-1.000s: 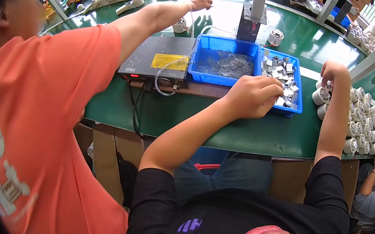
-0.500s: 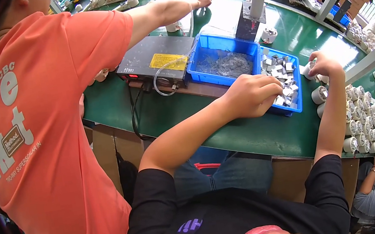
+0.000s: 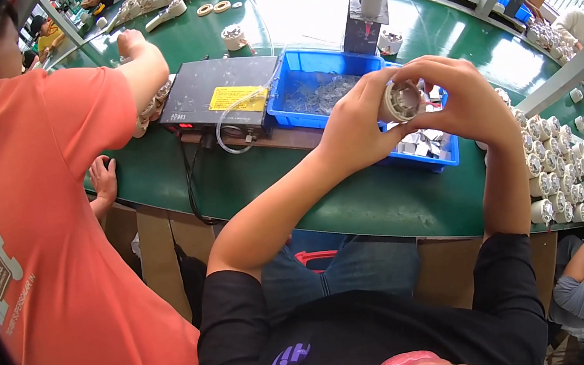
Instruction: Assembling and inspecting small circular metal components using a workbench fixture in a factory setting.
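left hand (image 3: 353, 127), right hand (image 3: 476, 98): fingers of both curled around white cylindrical housing (image 3: 391, 107), one hand each side. housing held up over blue tray (image 3: 428, 165) of silvery pieces (image 3: 426, 143) on green worktop (image 3: 364, 205).

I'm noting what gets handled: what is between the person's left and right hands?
A round, off-white part sits between the left hand and the right hand, both gripping it; the head view shows this.
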Motion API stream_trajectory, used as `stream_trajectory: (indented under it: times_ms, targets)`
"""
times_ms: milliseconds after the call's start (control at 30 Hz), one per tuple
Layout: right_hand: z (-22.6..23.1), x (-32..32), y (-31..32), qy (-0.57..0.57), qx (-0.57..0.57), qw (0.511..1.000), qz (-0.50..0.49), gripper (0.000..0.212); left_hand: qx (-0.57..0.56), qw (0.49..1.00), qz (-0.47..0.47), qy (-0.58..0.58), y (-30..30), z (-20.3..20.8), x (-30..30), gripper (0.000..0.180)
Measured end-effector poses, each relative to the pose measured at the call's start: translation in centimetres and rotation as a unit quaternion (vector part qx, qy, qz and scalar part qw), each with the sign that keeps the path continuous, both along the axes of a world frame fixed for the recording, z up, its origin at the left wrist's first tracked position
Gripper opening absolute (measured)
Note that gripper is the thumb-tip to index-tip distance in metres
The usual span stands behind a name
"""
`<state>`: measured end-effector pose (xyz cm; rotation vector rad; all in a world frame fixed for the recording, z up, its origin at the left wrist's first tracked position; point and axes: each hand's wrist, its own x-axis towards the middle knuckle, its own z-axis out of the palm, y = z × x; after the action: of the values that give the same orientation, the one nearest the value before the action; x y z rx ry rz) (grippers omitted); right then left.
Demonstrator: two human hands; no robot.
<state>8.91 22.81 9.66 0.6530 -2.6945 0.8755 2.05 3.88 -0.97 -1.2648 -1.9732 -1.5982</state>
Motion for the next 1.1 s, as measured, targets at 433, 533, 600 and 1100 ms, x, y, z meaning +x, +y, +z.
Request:
stream_trajectory:
  times_ms: [433,533,600,1100]
  targets:
    - [-1.9,-1.9,0.2,0.008,-0.082,0.995,0.053,0.034,-0.024,0.99,-0.035,-0.136,-0.9,-0.3,-1.1,0.077]
    - [-2.7,-2.8,1.0,0.036,-0.084,0.994,0.062,0.032,-0.029,0.991,-0.028,-0.126,-1.2,-0.2,-1.4,0.074]
    - [-3.3,-3.1,1.3,0.064,-0.087,0.992,0.062,0.03,-0.036,0.992,-0.029,-0.116,-1.3,-0.2,-1.6,0.072]
    - [-7.0,-4.6,-0.8,-0.035,-0.306,0.93,-0.199,0.024,0.025,0.977,0.057,-0.205,-0.6,0.5,-3.0,0.067]
